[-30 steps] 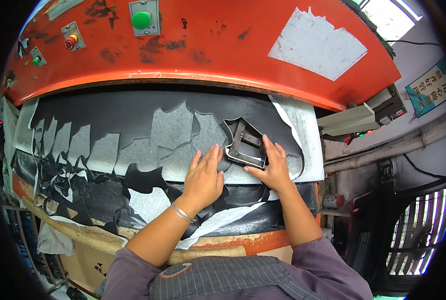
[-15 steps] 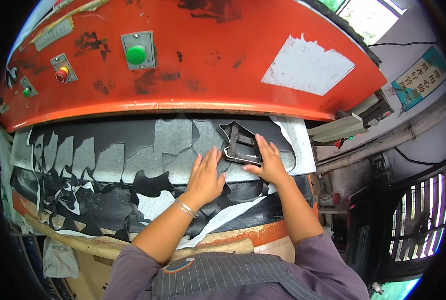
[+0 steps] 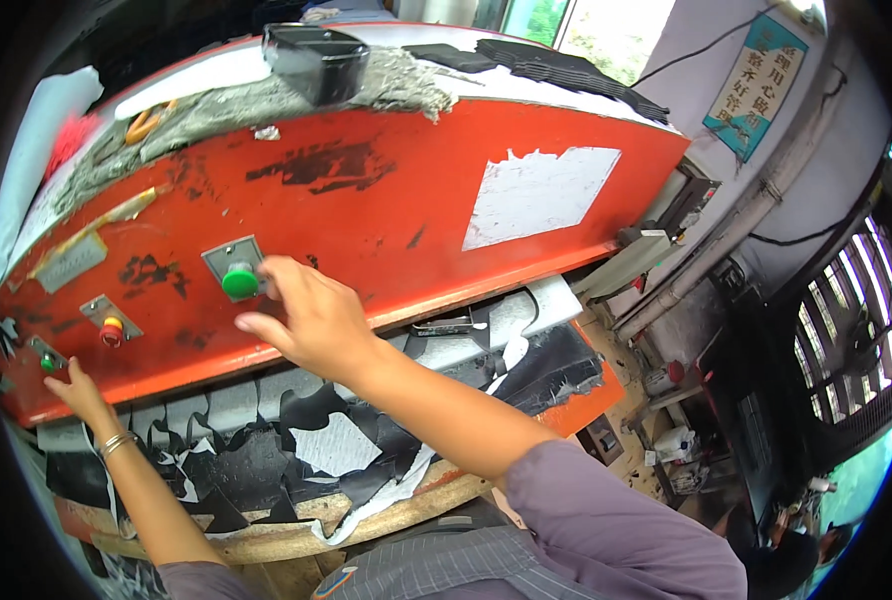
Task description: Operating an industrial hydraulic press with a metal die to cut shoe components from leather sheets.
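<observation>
My right hand (image 3: 316, 315) is at the large green push button (image 3: 239, 282) on the red press head (image 3: 416, 190). Its thumb stands apart from the fingers, whose tips are beside the button's plate, and nothing is in it. At the far left my left hand (image 3: 84, 397) reaches a smaller green button (image 3: 48, 364), fingers apart and without an object; whether it touches the button is hard to tell. A metal cutting die (image 3: 444, 327) lies under the press head on the white board (image 3: 556, 303), mostly hidden by the head and my right arm.
Between the green buttons sits a red and yellow knob (image 3: 112, 331). Cut black sheet scraps (image 3: 236, 465) hang over the front, above a wooden bar (image 3: 406, 518). A black plastic bin (image 3: 318, 65) and stacked dark pieces (image 3: 566, 75) rest on top of the machine.
Both hands have left the cutting die and moved left, up to the press head's buttons. The view has shifted upward, showing the top of the machine.
</observation>
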A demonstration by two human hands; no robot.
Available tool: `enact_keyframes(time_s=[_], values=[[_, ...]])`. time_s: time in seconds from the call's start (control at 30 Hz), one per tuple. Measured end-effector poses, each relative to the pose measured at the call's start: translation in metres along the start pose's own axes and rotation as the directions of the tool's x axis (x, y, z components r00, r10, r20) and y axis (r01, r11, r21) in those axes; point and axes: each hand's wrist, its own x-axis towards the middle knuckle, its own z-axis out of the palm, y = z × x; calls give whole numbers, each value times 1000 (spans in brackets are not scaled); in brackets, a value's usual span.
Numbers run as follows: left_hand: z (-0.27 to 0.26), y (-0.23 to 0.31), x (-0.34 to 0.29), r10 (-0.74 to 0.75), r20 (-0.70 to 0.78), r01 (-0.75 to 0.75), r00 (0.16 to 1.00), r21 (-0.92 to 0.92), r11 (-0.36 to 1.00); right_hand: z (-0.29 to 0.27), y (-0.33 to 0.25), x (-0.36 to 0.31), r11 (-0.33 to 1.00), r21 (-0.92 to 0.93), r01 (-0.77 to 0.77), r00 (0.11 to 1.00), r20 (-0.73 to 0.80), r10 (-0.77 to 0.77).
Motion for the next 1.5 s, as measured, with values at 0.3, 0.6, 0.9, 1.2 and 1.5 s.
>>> enact_keyframes(time_s=[0.3, 0.6, 0.9, 1.2, 1.5], values=[[-66, 68, -103, -99, 563, 16, 821, 151, 988, -29, -8, -90, 963, -71, -259, 889, 372, 266], [-53, 187, -392, 168, 982, -103, 85, -159, 982, -130, -53, -223, 913, -333, -236, 567, 716, 407], [-40, 170, -430, 57, 991, -389, 120, -6, 921, -126, -37, -251, 922, -334, -195, 593, 709, 383], [28, 146, -422, -380, 912, 223, -152, 407, 886, -134, 123, -153, 731, -632, -256, 581, 504, 639], [145, 117, -453, -336, 936, 656, 107, 188, 731, -126, 161, -170, 836, -342, -428, 637, 543, 548]])
